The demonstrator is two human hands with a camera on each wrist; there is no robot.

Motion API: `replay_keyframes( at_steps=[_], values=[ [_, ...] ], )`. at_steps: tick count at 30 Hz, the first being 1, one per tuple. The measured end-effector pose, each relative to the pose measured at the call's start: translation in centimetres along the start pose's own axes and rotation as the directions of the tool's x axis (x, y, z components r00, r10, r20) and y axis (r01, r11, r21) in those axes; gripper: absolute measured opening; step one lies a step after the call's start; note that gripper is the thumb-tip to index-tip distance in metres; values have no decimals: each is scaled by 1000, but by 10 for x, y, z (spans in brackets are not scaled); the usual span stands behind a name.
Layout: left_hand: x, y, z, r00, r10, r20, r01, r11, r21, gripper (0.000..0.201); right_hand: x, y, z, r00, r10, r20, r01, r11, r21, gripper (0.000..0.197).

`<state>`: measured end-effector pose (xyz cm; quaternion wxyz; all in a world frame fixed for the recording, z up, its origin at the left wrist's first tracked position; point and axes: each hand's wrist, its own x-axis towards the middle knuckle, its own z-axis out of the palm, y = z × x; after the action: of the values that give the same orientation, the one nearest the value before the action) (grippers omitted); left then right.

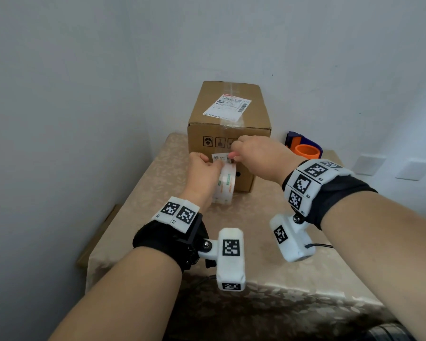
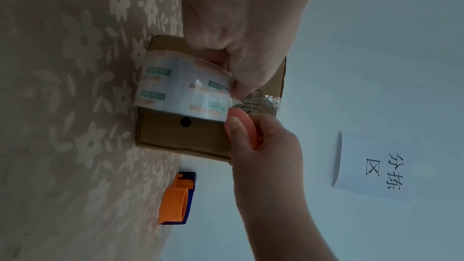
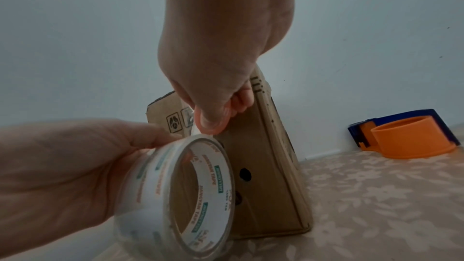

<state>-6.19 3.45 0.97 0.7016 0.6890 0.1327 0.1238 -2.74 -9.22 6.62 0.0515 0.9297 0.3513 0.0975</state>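
A roll of clear packing tape [image 1: 225, 184] with green and orange print is held upright in front of a brown cardboard box [image 1: 228, 112]. My left hand [image 1: 203, 172] grips the roll [image 3: 175, 192] around its side. My right hand [image 1: 252, 155] pinches the loose tape end [image 2: 261, 102] at the top of the roll [image 2: 183, 90], thumb and forefinger pressed together. The short peeled strip lies against the box front [image 2: 175, 132]. The box [image 3: 266, 166] carries a white shipping label on top and clear tape along its seam.
An orange and blue tape dispenser [image 1: 304, 147] sits at the back right of the table [image 1: 138, 217], which has a beige floral cloth and stands in a wall corner. A paper sign [image 2: 376, 168] hangs on the wall. A flat cardboard piece [image 1: 96, 239] leans left of the table.
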Motion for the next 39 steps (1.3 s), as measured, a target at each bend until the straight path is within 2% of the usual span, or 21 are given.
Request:
replay_keyframes(
  at_steps=[8, 11, 14, 17, 21, 24, 27, 30, 33, 35, 37, 39],
  values=[
    [-4, -1, -2, 998, 24, 62, -28, 998, 62, 34, -3, -15, 4, 999, -30, 11, 30, 999, -33, 24],
    [1, -3, -10, 999, 20, 38, -24, 996, 91, 32, -15, -2, 15, 993, 103, -61, -95, 988, 119, 20],
    [3, 0, -17, 997, 27, 66, -36, 991, 131, 29, -30, 12, 23, 963, 231, -138, -172, 923, 344, 28],
    [0, 6, -14, 987, 66, 149, -97, 972, 212, 24, -39, 19, 25, 929, 285, -237, -151, 875, 459, 31],
    [-16, 13, 3, 936, 134, 325, -240, 919, 313, 25, -46, 32, 29, 830, 473, -296, -218, 764, 608, 30],
    [-27, 14, 23, 847, 184, 498, -414, 816, 403, 18, -58, 46, 34, 743, 627, -235, -289, 617, 732, 33],
    [-30, 9, 47, 742, 220, 633, -592, 657, 466, 14, -74, 64, 48, 676, 736, -39, -446, 451, 773, 33],
    [-29, 2, 71, 662, 222, 716, -702, 519, 488, 12, -88, 78, 71, 589, 804, 88, -494, 272, 826, 37],
    [-23, -9, 90, 624, 215, 751, -749, 436, 498, 12, -102, 90, 86, 527, 838, 140, -557, 217, 801, 19],
    [-18, -14, 98, 614, 240, 752, -774, 369, 514, 14, -108, 99, 92, 485, 861, 150, -574, 184, 798, 23],
    [-12, -20, 104, 610, 267, 746, -791, 260, 554, 14, -114, 104, 96, 463, 872, 159, -590, 170, 789, 26],
    [-6, -28, 106, 630, 263, 731, -776, 175, 606, 13, -118, 106, 102, 440, 876, 195, -627, 145, 766, 29]
  ],
)
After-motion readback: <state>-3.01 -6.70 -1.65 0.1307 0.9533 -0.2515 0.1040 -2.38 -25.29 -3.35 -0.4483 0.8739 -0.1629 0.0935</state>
